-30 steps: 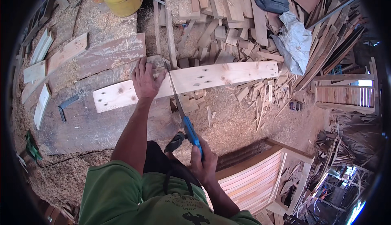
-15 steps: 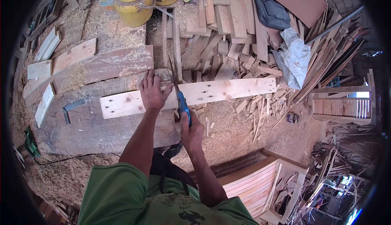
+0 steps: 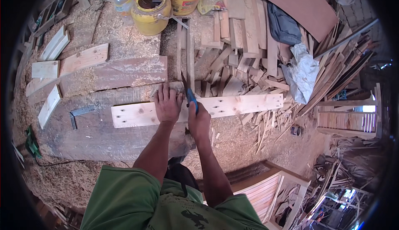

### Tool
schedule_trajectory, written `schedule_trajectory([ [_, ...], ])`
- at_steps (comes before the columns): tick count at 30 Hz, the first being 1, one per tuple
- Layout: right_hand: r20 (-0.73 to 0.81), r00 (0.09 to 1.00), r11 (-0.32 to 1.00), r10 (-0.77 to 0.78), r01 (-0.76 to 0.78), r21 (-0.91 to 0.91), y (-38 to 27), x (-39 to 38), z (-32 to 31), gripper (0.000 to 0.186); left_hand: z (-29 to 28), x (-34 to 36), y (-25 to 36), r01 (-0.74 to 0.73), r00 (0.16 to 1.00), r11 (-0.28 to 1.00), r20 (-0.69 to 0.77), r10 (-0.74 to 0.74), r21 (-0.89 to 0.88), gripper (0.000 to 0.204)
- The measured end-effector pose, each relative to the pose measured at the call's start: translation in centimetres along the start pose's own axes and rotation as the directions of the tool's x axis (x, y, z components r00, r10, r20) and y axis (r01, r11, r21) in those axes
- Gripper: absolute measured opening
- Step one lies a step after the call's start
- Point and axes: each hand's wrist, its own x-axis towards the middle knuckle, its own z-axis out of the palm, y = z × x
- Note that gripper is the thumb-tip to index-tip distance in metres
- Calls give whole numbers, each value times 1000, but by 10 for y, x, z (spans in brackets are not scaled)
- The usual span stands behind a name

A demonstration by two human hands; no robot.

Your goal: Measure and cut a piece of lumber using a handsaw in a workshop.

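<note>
Head view: plank [image 3: 245,104] seemingly mid-cut; left hand [image 3: 168,106] flat atop it, fingers close together; right hand [image 3: 199,122] clamped on the saw [image 3: 190,96] across it; steady strokes seem needed.

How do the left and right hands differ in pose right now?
- Left hand lies over the pale plank; right hand grips the blue-handled saw.
- Left hand is opened out, its fingers extended; right hand is curled closed.

Shared: both are bare, with forearms coming out of green sleeves.
</note>
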Motion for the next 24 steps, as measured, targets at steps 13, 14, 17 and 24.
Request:
schedule_trajectory([
  [13, 24, 994, 991, 108, -105, -87, -9, -16, -18, 38, -5, 1, 6, 73, 997, 997, 4, -73, 11, 37],
  [14, -11, 999, 998, -31, 31, -56, 1, 8, 1, 39, -6, 0, 6, 83, 996, 996, 10, -83, 14, 35],
  [17, -17, 995, 994, -101, 100, -45, 5, 8, 0, 40, -10, -3, 9, 77, 997, 997, 20, -77, 16, 31],
  [24, 115, 963, 969, 245, -243, -30, -59, -145, -126, 39, -7, 1, 10, 87, 996, 996, -15, -86, 36, 29],
])
